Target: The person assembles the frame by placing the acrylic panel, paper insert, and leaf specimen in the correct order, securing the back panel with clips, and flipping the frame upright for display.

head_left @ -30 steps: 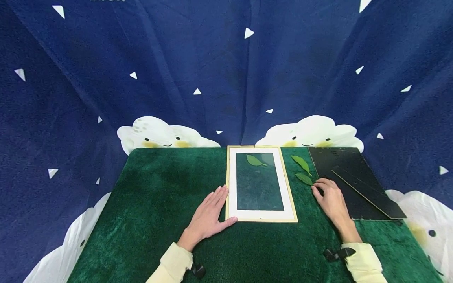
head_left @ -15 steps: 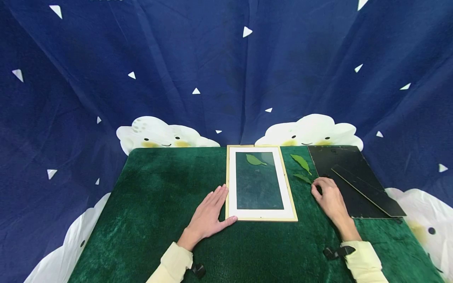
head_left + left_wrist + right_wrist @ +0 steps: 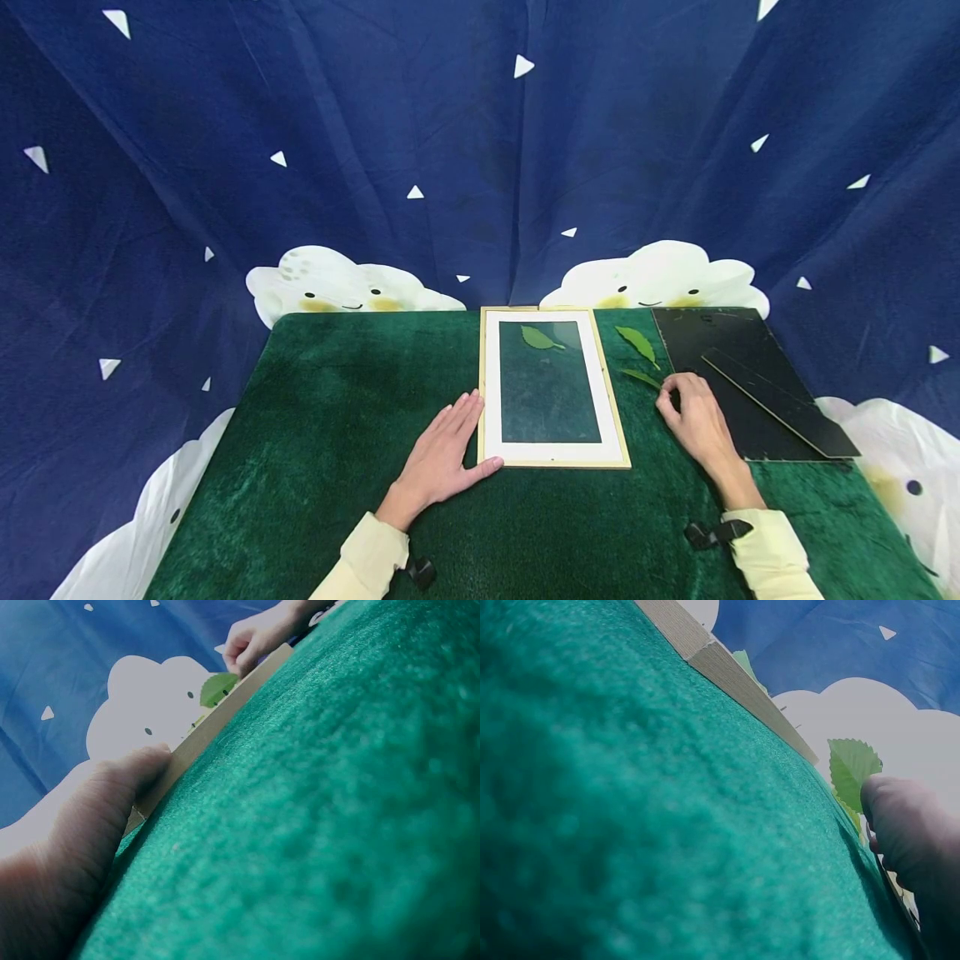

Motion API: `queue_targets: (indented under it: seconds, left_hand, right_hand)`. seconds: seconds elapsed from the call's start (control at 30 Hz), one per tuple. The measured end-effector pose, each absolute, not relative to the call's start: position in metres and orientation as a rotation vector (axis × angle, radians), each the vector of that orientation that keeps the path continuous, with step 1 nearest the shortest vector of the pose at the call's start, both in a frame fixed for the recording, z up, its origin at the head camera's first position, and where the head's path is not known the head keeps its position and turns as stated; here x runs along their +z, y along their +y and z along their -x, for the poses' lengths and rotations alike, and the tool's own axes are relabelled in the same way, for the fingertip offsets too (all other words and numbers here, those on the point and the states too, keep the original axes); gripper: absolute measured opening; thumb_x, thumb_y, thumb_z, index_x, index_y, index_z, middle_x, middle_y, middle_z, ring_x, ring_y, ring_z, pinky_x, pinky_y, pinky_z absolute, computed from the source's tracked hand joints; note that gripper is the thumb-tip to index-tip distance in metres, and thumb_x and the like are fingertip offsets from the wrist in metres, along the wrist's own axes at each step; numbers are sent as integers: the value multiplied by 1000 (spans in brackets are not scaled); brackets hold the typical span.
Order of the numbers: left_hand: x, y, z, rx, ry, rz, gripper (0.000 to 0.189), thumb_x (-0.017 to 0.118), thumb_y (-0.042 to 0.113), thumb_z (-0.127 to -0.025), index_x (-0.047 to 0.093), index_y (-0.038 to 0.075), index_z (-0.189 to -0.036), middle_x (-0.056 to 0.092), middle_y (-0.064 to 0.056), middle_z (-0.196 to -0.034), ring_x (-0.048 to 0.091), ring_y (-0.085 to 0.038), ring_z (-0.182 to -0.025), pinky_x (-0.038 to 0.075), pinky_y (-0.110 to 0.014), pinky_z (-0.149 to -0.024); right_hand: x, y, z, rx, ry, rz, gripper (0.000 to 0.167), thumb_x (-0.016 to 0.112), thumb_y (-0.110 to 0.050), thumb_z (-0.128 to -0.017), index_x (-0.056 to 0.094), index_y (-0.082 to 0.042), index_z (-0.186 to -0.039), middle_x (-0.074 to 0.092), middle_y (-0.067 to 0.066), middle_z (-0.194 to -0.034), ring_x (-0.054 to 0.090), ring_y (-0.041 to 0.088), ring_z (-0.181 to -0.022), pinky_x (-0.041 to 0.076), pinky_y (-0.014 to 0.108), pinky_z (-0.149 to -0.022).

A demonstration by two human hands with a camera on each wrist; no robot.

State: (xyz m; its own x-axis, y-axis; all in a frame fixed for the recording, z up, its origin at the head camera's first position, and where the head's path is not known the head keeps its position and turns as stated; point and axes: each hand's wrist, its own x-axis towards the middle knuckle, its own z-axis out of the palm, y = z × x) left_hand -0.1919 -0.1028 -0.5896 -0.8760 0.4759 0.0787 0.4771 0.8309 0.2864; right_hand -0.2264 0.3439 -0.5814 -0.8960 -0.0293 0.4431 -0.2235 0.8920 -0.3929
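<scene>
A picture frame [image 3: 551,455] with a light wood edge and a white mat lies on the green cloth. My left hand [image 3: 442,458] rests flat against its left side, fingers straight, thumb on the lower left corner. To the right of the frame, my right hand [image 3: 697,417] pinches a green leaf [image 3: 641,377] by its stem end. That leaf stands tilted up, with its toothed blade [image 3: 851,771] raised off the cloth in the right wrist view. A second leaf [image 3: 637,343] lies just behind it. Another leaf [image 3: 537,337] lies within the frame's window, near the top.
A black backing board [image 3: 720,333] with a hinged stand strip [image 3: 772,404] lies at the right, beside my right hand. Green plush cloth [image 3: 360,383] covers the table. Behind it hangs a blue curtain [image 3: 420,108] with white clouds and triangles.
The leaf at my right fingertips has tipped up from lying flat to nearly edge-on. My right hand has shifted only slightly. My left hand stays in place on the frame.
</scene>
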Motion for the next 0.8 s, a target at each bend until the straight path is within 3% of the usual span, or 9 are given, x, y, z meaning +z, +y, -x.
queue_targets:
  seconds: [0.27,0.8]
  left_hand:
    - [-590,-103,192,-450,-3001,787,106,28,88,-93,11,17,-169,8,4,-175,4,-12,-161,12,-37,-130]
    - [-589,-103,192,-445,-3021,782,106,27,89,-92,10,18,-169,7,4,-175,4,-13,-161,12,-38,-130]
  right_hand:
    - [-583,343,226,627,-2600,-219,6,58,-4,-101,59,1,-100,61,20,-101,56,41,-99,44,58,-83]
    - [-584,342,227,593,-2603,-254,6,61,-3,-103,60,3,-102,62,21,-101,57,41,-98,44,59,-84]
